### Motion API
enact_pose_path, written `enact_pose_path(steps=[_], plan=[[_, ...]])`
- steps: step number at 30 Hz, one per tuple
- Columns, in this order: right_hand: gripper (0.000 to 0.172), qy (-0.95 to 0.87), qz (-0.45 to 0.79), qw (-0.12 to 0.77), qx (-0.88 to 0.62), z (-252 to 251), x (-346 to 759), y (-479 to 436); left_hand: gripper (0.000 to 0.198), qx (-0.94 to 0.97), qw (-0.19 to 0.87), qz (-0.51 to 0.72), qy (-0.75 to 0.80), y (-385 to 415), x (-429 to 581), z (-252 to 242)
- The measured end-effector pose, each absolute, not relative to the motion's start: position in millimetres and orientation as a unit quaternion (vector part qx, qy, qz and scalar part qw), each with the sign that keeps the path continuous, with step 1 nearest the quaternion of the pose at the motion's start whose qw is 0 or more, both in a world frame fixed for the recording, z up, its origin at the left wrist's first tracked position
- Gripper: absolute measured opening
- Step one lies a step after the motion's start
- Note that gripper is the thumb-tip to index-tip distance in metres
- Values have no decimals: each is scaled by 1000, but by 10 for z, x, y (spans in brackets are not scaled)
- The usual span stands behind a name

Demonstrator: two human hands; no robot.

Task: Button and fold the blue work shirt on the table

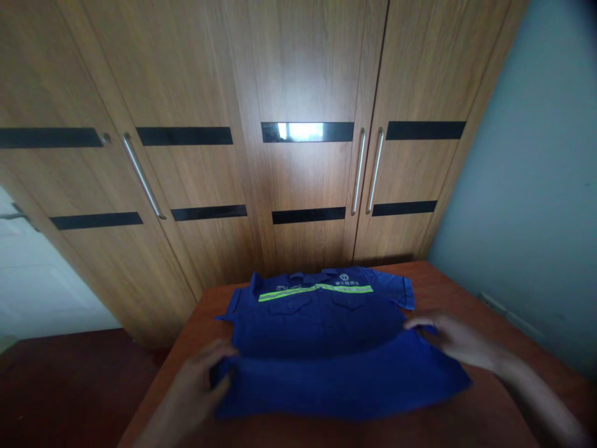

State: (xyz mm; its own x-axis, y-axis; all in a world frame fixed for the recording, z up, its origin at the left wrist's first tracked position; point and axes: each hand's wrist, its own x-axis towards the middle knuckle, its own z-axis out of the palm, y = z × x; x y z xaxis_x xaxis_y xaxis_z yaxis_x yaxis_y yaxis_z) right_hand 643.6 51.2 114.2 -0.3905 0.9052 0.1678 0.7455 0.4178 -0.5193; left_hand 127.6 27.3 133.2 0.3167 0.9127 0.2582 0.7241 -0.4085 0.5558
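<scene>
A blue short-sleeved work shirt (321, 317) lies front up on the reddish-brown table, its collar toward the wardrobe. A yellow-green reflective strip crosses its chest, with white lettering and a logo above. Two flapped pockets show below the strip. My left hand (200, 379) pinches the shirt's lower part at the left side. At the right side, my right hand (443, 336) grips the cloth too. Between both hands the lower part is raised and stretched, its near edge blurred by motion.
The table (186, 348) reaches to a wooden wardrobe (308, 174) with long metal handles. A pale wall (536, 186) with a socket strip (492, 303) borders the right side. At far left are a white door (41, 280) and dark red floor (84, 379).
</scene>
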Motion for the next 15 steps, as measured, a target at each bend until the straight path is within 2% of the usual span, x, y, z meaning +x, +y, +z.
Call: enact_pose_path(steps=[2,6,8,10,12,13,15], plan=[[32,-817,81,260,-509,1421,6322,891,16,774,76,345,526,657,1325,1527],[31,-747,-164,412,-496,1945,6076,1350,21,682,-128,491,527,1262,1467,1935],[29,-706,-227,483,-465,2128,6005,1329,18,634,-208,562,488,1344,1506,2141],[27,-688,-225,530,-442,2199,6004,1164,13,607,-248,606,450,1261,1481,2264],[23,-716,-167,523,-432,2124,6071,916,9,616,-239,612,435,1058,1389,2223],[22,-752,-119,485,-431,2027,6122,782,8,638,-214,599,434,932,1326,2128],[23,-809,-20,392,-438,1731,6228,525,11,739,-126,500,433,667,1196,1801]])
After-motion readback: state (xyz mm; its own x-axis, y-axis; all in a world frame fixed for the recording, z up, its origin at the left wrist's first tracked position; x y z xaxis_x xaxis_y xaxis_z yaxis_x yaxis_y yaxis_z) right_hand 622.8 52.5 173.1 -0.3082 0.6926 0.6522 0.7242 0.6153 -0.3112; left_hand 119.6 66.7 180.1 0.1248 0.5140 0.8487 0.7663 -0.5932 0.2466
